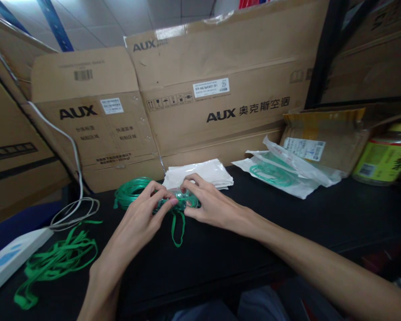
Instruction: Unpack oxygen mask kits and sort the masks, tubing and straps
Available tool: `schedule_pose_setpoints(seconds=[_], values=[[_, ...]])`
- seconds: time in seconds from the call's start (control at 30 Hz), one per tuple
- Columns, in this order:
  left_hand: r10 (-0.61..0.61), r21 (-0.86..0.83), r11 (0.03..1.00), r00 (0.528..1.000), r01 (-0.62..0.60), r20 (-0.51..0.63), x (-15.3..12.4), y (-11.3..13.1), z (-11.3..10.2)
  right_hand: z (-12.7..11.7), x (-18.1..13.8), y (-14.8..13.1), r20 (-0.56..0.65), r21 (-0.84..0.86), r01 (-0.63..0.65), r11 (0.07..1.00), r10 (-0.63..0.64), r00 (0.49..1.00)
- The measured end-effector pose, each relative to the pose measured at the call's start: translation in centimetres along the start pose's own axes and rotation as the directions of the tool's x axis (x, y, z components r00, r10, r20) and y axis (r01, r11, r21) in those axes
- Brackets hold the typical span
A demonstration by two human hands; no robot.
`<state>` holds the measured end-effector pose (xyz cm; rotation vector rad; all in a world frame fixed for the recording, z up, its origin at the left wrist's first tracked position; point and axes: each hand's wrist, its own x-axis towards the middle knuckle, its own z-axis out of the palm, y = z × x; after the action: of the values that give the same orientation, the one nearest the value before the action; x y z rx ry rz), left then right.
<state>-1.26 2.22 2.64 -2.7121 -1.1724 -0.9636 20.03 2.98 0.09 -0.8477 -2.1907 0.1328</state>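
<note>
Both hands meet over a clear, green-tinted plastic piece [192, 200], which looks like an oxygen mask; fingers cover much of it. My left hand [147, 206] is closed, thumb and forefinger pinched together at the piece's left side, by a green elastic strap. My right hand [210, 203] curls its fingers and thumb around the right side. A loop of the green elastic strap [178, 236] hangs down from it onto the black tabletop [220, 263]. Just behind my left hand lies a coil of clear green tubing [132, 189].
White packets [200, 171] lie behind my hands. To the right are pouches with green tubing [280, 171], an opened carton [327, 142] and a yellow-labelled jar [384, 156]. Loose green straps [60, 256] and a white power strip [15, 256] lie left. Large cardboard boxes [220, 67] wall the back.
</note>
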Motion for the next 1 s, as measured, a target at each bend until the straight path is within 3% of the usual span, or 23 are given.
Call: schedule_pose_setpoints(seconds=[0.33,0.77,1.0], values=[[-0.049,-0.024,0.999,0.999,0.049,0.002,0.0,0.7,0.1,0.1,-0.2,-0.1,-0.005,0.024,0.008,1.000,-0.008,1.000],[0.044,-0.067,0.997,0.999,-0.042,0.021,0.1,0.8,0.8,0.4,-0.3,-0.6,-0.006,0.064,0.066,0.996,-0.066,0.998],[0.039,-0.024,0.999,0.999,-0.039,0.011,-0.1,0.8,0.2,0.1,-0.2,-0.7,-0.019,0.065,0.000,0.998,0.001,1.000]])
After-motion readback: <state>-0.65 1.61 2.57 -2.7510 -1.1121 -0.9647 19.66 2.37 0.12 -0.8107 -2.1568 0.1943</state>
